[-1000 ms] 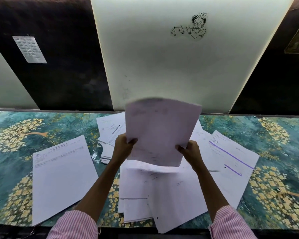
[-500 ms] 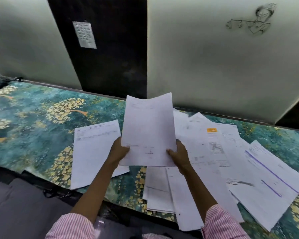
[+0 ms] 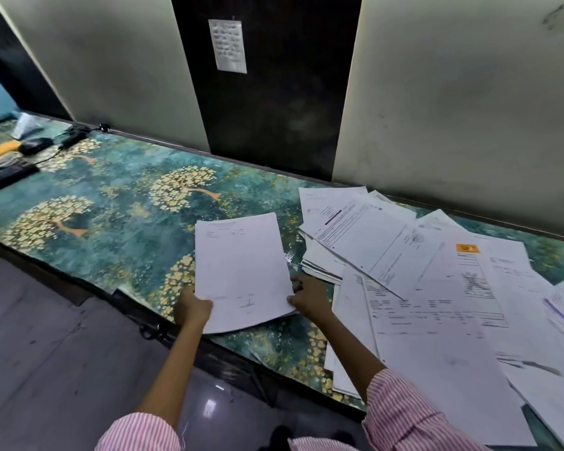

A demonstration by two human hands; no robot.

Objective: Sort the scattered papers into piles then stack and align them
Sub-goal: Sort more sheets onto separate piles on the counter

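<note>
White sheet (image 3: 241,271) sits between both hands: the left hand (image 3: 192,309) pinches its near-left corner, and the right hand (image 3: 310,297) pinches its near-right edge, low over the table (image 3: 127,206). Sorting looks barely begun, since the scattered papers (image 3: 437,288) right of the right hand lie unsorted.

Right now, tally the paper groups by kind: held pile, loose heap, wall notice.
White paper pile, left hand gripping, right hand at its edge: 1
Loose heap of scattered white papers: 1
Small grey paper notice on the dark wall panel: 1
Total: 3
</note>
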